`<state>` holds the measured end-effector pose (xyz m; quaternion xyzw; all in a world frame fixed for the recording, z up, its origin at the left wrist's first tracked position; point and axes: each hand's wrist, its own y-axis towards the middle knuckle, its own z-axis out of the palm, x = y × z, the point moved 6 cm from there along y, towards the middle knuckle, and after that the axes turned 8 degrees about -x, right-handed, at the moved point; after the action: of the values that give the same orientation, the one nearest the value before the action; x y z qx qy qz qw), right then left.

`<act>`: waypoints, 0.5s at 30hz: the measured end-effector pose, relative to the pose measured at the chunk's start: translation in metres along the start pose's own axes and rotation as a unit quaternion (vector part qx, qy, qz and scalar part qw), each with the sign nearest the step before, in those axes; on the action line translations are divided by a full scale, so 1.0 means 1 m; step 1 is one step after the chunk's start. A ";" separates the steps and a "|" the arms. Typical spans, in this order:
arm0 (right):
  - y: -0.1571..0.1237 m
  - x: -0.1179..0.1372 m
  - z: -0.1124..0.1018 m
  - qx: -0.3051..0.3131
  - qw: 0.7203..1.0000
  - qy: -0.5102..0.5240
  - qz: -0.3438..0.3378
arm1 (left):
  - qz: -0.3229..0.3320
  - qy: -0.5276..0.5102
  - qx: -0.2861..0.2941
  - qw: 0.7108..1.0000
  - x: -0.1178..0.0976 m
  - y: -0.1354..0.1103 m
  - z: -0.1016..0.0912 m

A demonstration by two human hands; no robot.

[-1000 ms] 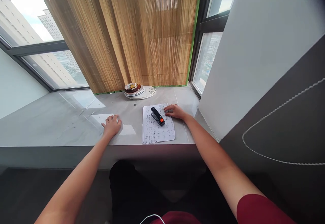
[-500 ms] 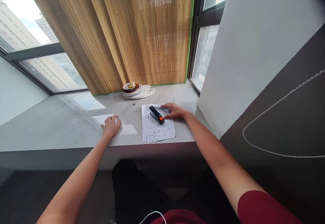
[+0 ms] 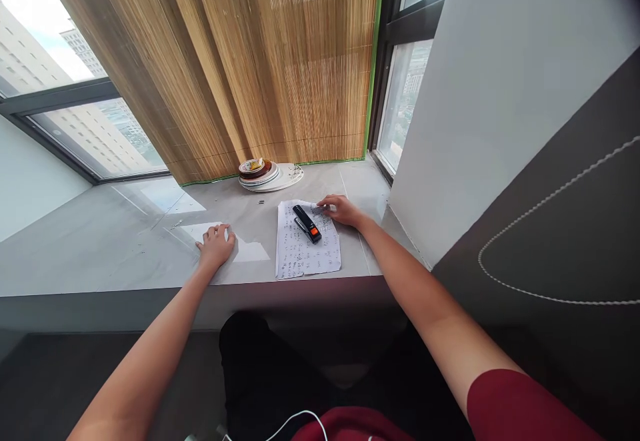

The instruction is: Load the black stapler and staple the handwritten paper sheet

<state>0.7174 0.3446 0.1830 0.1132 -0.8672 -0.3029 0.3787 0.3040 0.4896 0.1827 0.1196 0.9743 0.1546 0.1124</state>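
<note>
A sheet of paper covered in handwriting (image 3: 306,249) lies on the grey window ledge (image 3: 100,254). A black stapler with an orange patch (image 3: 306,223) rests across its upper part. My right hand (image 3: 341,209) lies on the paper's top right corner, just right of the stapler, fingers stretched out and pressing the sheet. My left hand (image 3: 216,244) rests flat on the bare ledge to the left, fingers apart, holding nothing.
A stack of plates (image 3: 265,176) with a small bowl on top stands at the back of the ledge under a bamboo blind (image 3: 260,61). A white wall (image 3: 475,94) closes the right side. A tiny dark bit (image 3: 261,202) lies behind the paper.
My right hand slid a little up toward the paper's top edge. The view shifted slightly; my left hand stayed in place.
</note>
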 end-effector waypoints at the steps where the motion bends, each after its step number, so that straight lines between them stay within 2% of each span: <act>1: 0.001 0.000 0.000 -0.007 1.000 0.001 0.000 | 0.000 0.000 0.000 1.000 0.000 0.000 0.000; 11: 0.003 -0.002 0.000 -0.031 0.999 0.014 0.016 | 0.017 0.016 -0.021 1.000 -0.006 -0.004 -0.004; 15: 0.003 0.000 -0.001 -0.029 0.999 0.015 0.018 | 0.068 0.023 -0.048 0.996 -0.027 -0.002 -0.012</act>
<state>0.7179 0.3467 0.1850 0.0911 -0.8544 -0.3193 0.3998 0.3263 0.4772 0.1984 0.1765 0.9576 0.2113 0.0852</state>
